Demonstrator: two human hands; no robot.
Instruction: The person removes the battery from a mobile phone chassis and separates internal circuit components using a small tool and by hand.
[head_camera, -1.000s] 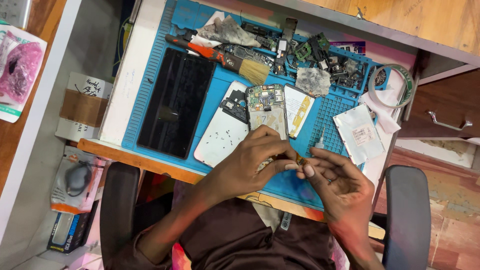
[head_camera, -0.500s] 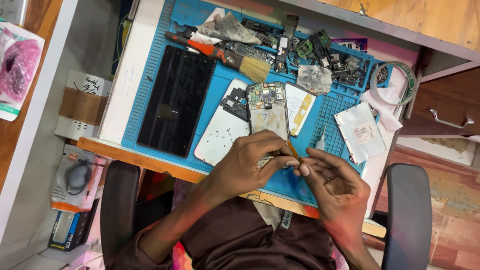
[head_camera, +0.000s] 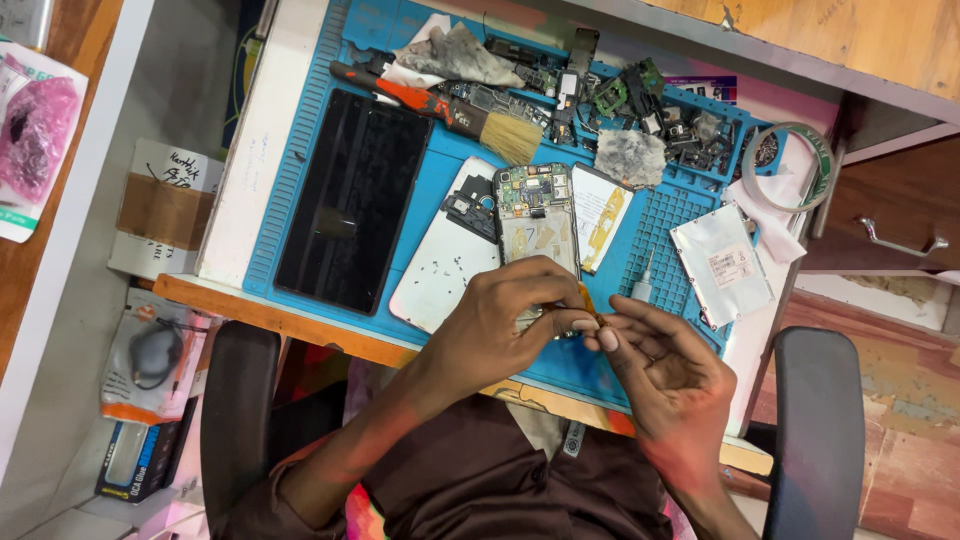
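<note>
Opened phone (head_camera: 537, 225), its circuit board bare, lies in the middle of the blue work mat (head_camera: 640, 250), and we have both hands at its near end. Going by size, we first see the surface (head_camera: 255, 170), white along its left edge, with the mat covering most of it. On the mat's left lies a large black screen panel (head_camera: 352, 200). Next to it, a white back cover (head_camera: 445, 270) dotted with tiny screws sits touching the phone's left side. To the right of the phone lies a white part with yellow marks (head_camera: 600, 215), and farther right a silvery metal plate (head_camera: 722, 263). A brush with an orange handle (head_camera: 470, 115) lies above the phone, beside a heap of small loose parts (head_camera: 650, 115). Our left hand (head_camera: 505, 320) is curled closed over the phone's lower end. Our right hand (head_camera: 665, 375) pinches a thin orange tool (head_camera: 585, 297) against the phone, its fingertips meeting the left hand's.
</note>
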